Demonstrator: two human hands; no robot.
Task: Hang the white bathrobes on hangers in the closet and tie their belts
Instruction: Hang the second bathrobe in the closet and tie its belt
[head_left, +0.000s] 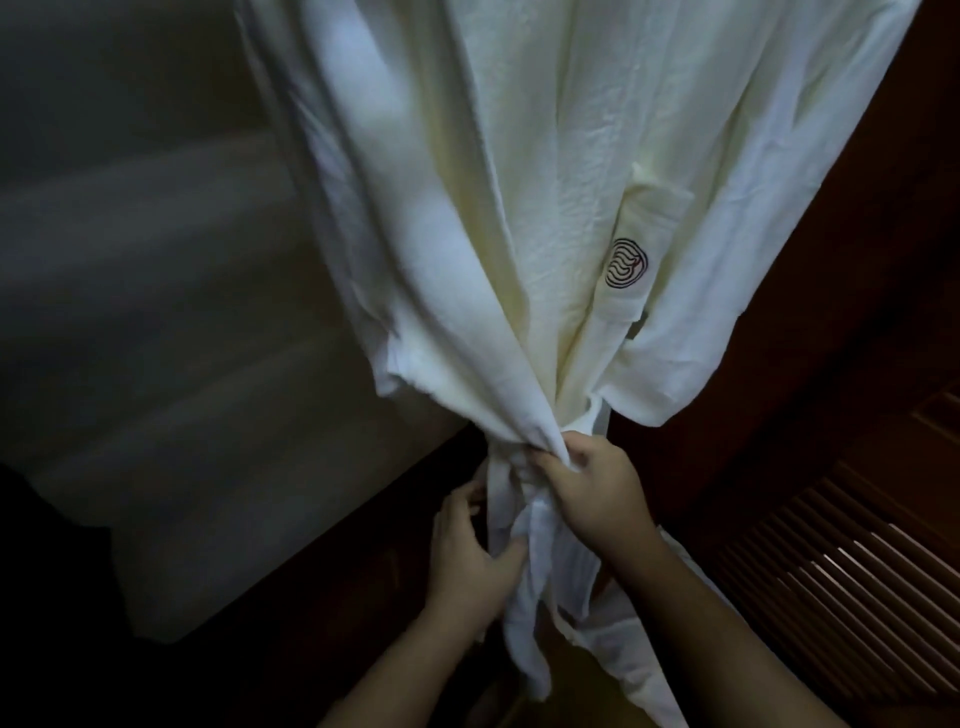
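My right hand (597, 493) has its fingers curled tight on the bunched waist of the white bathrobe (545, 182), I judge to pin the gathered front closed. My left hand (470, 561) pinches the belt (524, 571) just below, thumb over the strip, seemingly drawing the knot. The robe hangs in the closet beside a louvred door (841, 587), hanger out of view; its crested pocket (631, 260) faces me.

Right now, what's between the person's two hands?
In the head view, the white belt hangs between the left hand and right hand, gathering the bathrobe at its waist.
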